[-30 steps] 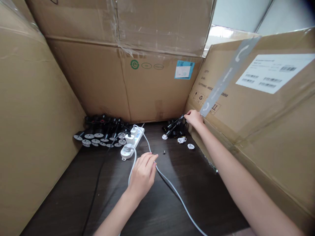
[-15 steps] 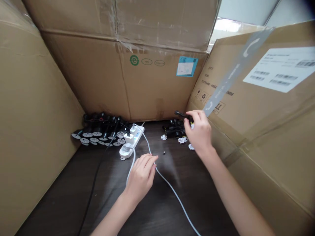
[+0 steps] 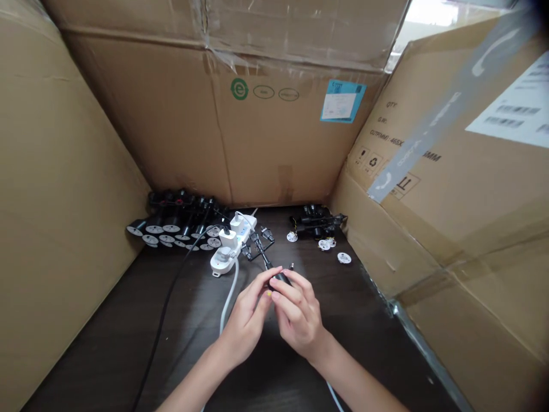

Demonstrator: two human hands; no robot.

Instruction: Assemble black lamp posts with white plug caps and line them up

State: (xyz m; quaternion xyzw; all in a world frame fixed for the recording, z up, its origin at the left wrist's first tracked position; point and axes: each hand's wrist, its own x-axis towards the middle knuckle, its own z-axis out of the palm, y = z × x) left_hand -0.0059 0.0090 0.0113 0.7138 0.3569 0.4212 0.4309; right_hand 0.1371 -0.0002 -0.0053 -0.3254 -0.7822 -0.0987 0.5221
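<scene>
Fingers clamped on a black part [image 3: 266,261] aimed toward eleven o'clock, left hand [image 3: 245,318] and right hand [image 3: 301,318] seemingly worked its near end, next needing steadiness.

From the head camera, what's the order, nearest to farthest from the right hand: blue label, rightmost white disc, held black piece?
1. Black piece: touching the right hand.
2. White disc: on the table, right side.
3. Blue label: on the back box.

Free tabletop [image 3: 364,326] right; power strip [image 3: 240,240] ahead-left
</scene>
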